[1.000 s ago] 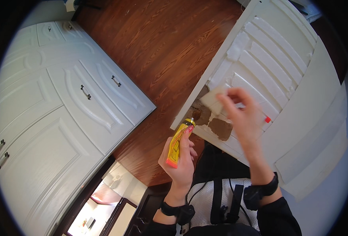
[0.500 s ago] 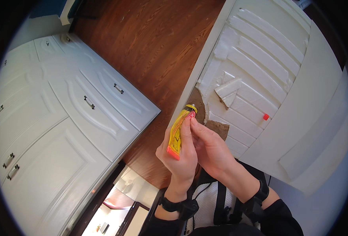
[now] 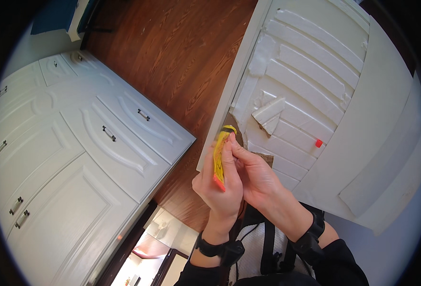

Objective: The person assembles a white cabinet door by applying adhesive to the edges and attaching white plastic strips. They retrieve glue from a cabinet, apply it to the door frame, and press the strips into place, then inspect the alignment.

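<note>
A yellow tube (image 3: 219,159) with a dark band near its top and a red-orange crimped end, probably glue, stands tilted between my hands. My left hand (image 3: 221,198) is wrapped round it, its fingers partly hidden behind the tube. Thumb and fingers of my right hand (image 3: 258,180) press on its upper part from the right. Just beyond lies a white ridged panel (image 3: 310,119) with its covering torn, baring brown board (image 3: 239,133) at the near left corner. A loose triangular white piece (image 3: 269,114) rests on the ridges. Farther right sits a small red cap (image 3: 318,143).
White cabinets (image 3: 77,128) with dark handles fill the left side. Brown wood-grain floor (image 3: 172,62) runs between them and the panel. At the right a smooth white sheet (image 3: 377,186) curls at its edge. A white textured surface with black straps (image 3: 253,252) is below my arms.
The tube has turned a little, showing a narrower side, and stands more upright. Both hands keep hold of it. The panel has shifted slightly left in view.
</note>
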Demonstrator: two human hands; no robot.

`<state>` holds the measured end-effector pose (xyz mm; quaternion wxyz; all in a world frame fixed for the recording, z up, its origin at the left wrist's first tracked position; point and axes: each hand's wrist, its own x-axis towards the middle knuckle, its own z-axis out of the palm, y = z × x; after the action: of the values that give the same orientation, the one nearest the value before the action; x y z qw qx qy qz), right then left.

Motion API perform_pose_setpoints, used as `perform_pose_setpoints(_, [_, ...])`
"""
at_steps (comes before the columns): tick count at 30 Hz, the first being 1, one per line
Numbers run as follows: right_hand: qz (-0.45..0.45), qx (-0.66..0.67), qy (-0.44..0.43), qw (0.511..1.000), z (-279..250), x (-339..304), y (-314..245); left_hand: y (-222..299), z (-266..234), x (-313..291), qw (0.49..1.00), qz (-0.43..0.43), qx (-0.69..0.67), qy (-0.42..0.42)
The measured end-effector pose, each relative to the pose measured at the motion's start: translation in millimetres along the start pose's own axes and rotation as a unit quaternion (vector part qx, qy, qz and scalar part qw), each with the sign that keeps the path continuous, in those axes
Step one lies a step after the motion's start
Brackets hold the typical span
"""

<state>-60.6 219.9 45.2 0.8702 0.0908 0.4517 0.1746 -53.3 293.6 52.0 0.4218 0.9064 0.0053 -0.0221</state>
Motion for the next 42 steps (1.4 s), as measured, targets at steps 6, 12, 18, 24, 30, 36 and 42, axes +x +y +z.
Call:
perform_pose_setpoints(6, [0.006,0.008,0.022,1.0,-3,0,1,3,0,-2,1.0,0.002,0.026,-0.004])
perform_pose_setpoints(12, [0.022,0.005,0.013,1.0,-11,-2,3,3,-3,-13,0.998,-0.068,0.006,0.008])
perform_pose_setpoints(18, [0.037,0.001,0.047,0.998,-18,-12,8,-5,-8,-25,0.999,-0.005,0.032,-0.016])
perform_pose_setpoints(24, [0.015,-0.015,0.083,0.996,-24,-19,18,-8,-16,-40,0.998,-0.025,0.047,-0.028])
perform_pose_setpoints(30, [0.032,-0.005,0.07,0.997,-32,-19,26,-12,-22,-49,0.997,-0.033,0.069,-0.025])
perform_pose_setpoints(36, [0.04,-0.008,0.042,0.998,-39,-14,35,-21,-25,-55,0.998,-0.06,0.036,-0.003])
perform_pose_setpoints(42, [0.05,-0.041,0.014,0.998,-37,-5,48,-24,-28,-55,0.985,-0.139,-0.058,0.089])
